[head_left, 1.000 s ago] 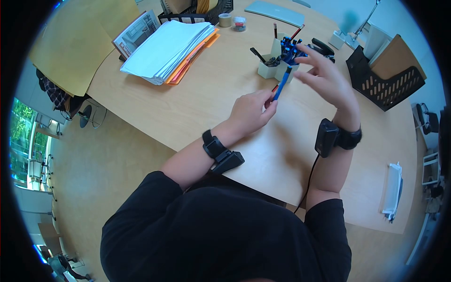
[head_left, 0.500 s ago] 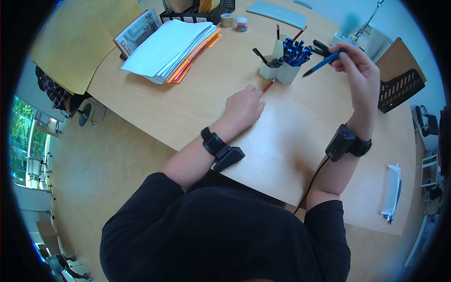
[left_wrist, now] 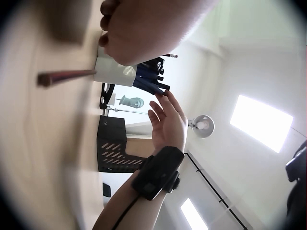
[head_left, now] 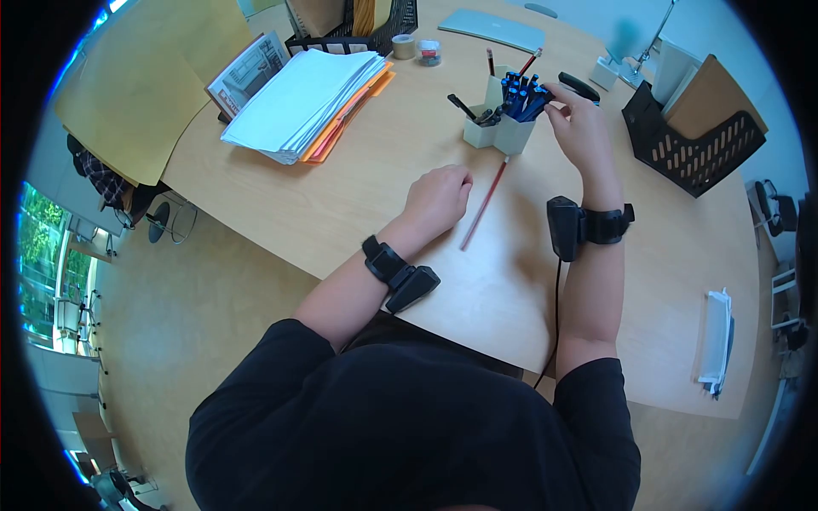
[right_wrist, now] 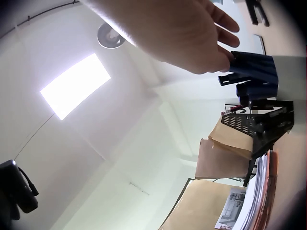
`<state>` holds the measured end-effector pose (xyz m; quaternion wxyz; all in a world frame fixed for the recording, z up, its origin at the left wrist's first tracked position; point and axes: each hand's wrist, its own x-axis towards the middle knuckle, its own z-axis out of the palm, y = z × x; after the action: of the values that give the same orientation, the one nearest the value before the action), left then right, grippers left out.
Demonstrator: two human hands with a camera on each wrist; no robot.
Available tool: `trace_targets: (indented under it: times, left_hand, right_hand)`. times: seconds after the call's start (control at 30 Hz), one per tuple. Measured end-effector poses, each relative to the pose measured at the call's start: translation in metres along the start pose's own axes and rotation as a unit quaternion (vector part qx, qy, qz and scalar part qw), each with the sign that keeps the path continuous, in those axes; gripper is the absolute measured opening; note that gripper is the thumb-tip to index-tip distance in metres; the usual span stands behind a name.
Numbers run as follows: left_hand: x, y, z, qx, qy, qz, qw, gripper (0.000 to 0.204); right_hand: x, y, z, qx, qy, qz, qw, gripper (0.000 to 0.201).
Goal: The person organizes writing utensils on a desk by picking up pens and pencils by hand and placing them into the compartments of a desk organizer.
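The pen holder, made of pale joined cups, stands on the table with blue pens, black pens and pencils upright in it. My right hand is at its right side, thumb and forefinger pinching the top end of a blue pen that stands among the others. My left hand rests near the table surface with fingers curled and nothing visible in them. Between the hands a red pencil lies on the table, one end close to the holder's base.
A paper stack with orange folders lies at the left. Behind stand a tape roll, a small tub and a closed laptop. A black file rack is at the right, a white packet near the right edge.
The right hand has carried the blue pen from the right into the holder. The left hand has let go of the red pencil and drawn back slightly; the pencil now lies fully visible.
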<state>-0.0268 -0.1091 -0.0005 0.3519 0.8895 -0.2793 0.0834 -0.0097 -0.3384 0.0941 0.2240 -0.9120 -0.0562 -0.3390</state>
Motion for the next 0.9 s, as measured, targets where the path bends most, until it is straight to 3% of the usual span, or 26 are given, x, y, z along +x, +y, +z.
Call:
trace_targets:
  times: [0.07, 0.17, 0.23, 0.27, 0.3, 0.33, 0.4, 0.5, 0.63, 0.7, 0.77, 0.8, 0.83, 0.9]
  left_hand:
    - [-0.001, -0.002, 0.003, 0.045, -0.037, -0.004, 0.998, 0.019]
    - [-0.005, 0.014, 0.008, -0.003, -0.048, 0.033, 0.998, 0.021]
    - [-0.011, 0.024, 0.01, -0.016, -0.078, 0.04, 0.996, 0.022]
    - [-0.013, 0.026, 0.012, -0.016, -0.091, 0.052, 0.994, 0.022]
    - [-0.013, 0.028, 0.013, -0.018, -0.104, 0.064, 0.992, 0.022]
    - [-0.013, 0.029, 0.012, -0.015, -0.106, 0.061, 0.992, 0.021]
    - [-0.012, 0.026, 0.012, -0.018, -0.122, 0.056, 0.991, 0.02]
    - [-0.01, 0.025, 0.011, -0.016, -0.133, 0.062, 0.989, 0.02]
    - [-0.012, 0.022, 0.012, -0.024, -0.126, 0.084, 0.988, 0.02]
    - [-0.013, 0.022, 0.012, -0.026, -0.122, 0.087, 0.988, 0.02]
    - [-0.011, 0.023, 0.011, -0.031, -0.122, 0.089, 0.988, 0.02]
    - [-0.011, 0.024, 0.01, -0.021, -0.142, 0.075, 0.987, 0.019]
    - [-0.011, 0.024, 0.01, -0.01, -0.162, 0.061, 0.985, 0.019]
    - [-0.011, 0.023, 0.01, -0.018, -0.16, 0.068, 0.985, 0.019]
  right_hand:
    - [0.001, 0.004, -0.003, 0.09, 0.021, 0.016, 0.996, 0.026]
    - [0.002, 0.0, -0.018, 0.084, 0.055, 0.057, 0.993, 0.025]
    - [0.002, -0.003, -0.027, 0.07, 0.033, 0.094, 0.993, 0.026]
    - [0.002, 0.002, -0.028, -0.016, -0.104, 0.136, 0.985, 0.026]
    - [0.001, 0.006, -0.029, -0.102, -0.239, 0.176, 0.95, 0.031]
    - [-0.002, 0.005, -0.025, -0.104, -0.238, 0.18, 0.949, 0.031]
    - [-0.011, 0.003, -0.01, -0.086, -0.372, 0.296, 0.876, 0.036]
    - [-0.025, 0.011, 0.011, -0.064, -0.417, 0.246, 0.873, 0.032]
    - [-0.04, 0.027, 0.043, -0.068, -0.413, 0.215, 0.882, 0.03]
    - [-0.054, 0.025, 0.049, -0.16, -0.357, 0.096, 0.915, 0.023]
    - [-0.049, 0.007, 0.024, -0.156, -0.388, 0.103, 0.903, 0.02]
    - [-0.045, 0.001, 0.007, -0.001, -0.32, 0.182, 0.93, 0.018]
    - [-0.039, -0.005, -0.011, 0.153, -0.238, 0.255, 0.924, 0.017]
    - [-0.017, -0.014, -0.052, 0.248, -0.065, 0.178, 0.95, 0.014]
